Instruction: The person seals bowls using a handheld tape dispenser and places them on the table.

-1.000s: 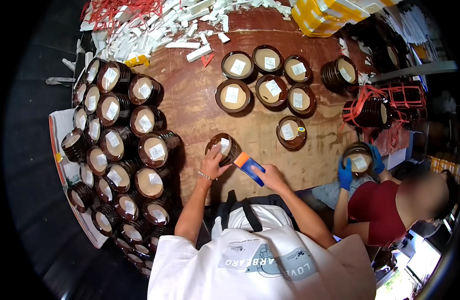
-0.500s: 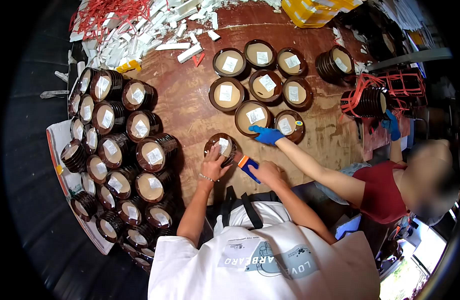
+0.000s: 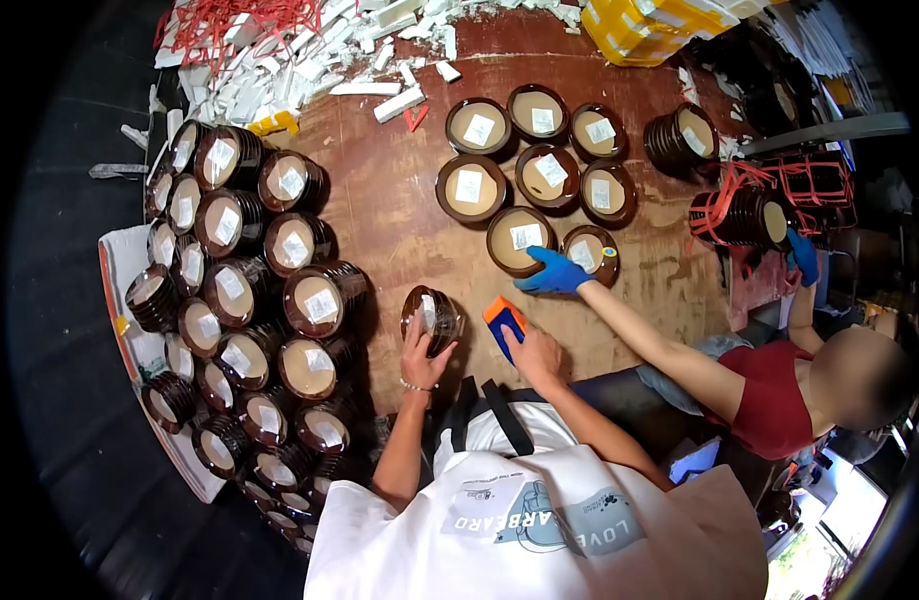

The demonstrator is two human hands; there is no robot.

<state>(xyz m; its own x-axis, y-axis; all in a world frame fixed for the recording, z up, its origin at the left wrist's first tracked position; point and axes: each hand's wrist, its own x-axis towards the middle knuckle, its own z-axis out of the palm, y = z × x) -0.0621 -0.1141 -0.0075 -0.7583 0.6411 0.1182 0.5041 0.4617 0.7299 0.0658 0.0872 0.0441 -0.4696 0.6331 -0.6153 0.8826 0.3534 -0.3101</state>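
Observation:
A short stack of brown glazed dishes [image 3: 446, 318], with a white label on its end, stands tilted on the table in front of me. My left hand [image 3: 418, 362] grips its near left side, fingers against the labelled face. My right hand [image 3: 536, 355] is closed around a blue-and-orange hand tool [image 3: 504, 326], whose exact kind I cannot make out. The tool is apart from the stack, to its right. Beyond it, a large brown dish [image 3: 521, 241] lies base up with a label, and a co-worker's blue-gloved hand [image 3: 558, 272] touches its near edge.
Many labelled dish stacks [image 3: 310, 300] crowd the left side. More dishes [image 3: 477, 124] are grouped at the back centre. White foam scraps [image 3: 400, 103] and red strapping [image 3: 240, 30] litter the far left. A co-worker [image 3: 770, 390] is at the right, beside a red-strapped stack [image 3: 745, 218].
The stack at my left hand has tipped more onto its side. The tool in my right hand has swung away from the stack. The whole view has shifted slightly.

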